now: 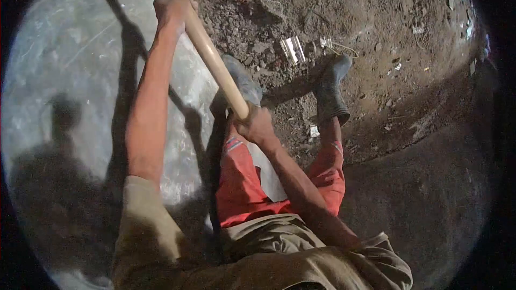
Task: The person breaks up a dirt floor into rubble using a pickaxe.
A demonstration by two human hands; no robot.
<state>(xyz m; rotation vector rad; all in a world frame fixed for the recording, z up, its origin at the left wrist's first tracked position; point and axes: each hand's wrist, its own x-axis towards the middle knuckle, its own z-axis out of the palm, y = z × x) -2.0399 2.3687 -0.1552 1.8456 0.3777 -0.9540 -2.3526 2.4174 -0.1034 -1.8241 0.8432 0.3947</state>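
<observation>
A long, pale wooden tool handle (209, 53) slants across the view from the top edge down to my waist. My left hand (174, 9) is closed around it high up, with that arm stretched out ahead. Lower down, my right hand (257, 125) wraps the near end, just above my red trousers. The far end of the tool lies outside the view, so its kind cannot be made out.
My dark rubber boots (330, 88) stand on loose dirt and gravel (376, 27) with bits of litter. A smooth grey surface (70, 59) fills the left side, crossed by shadows. A shiny crumpled wrapper (292, 50) lies between and ahead of the boots.
</observation>
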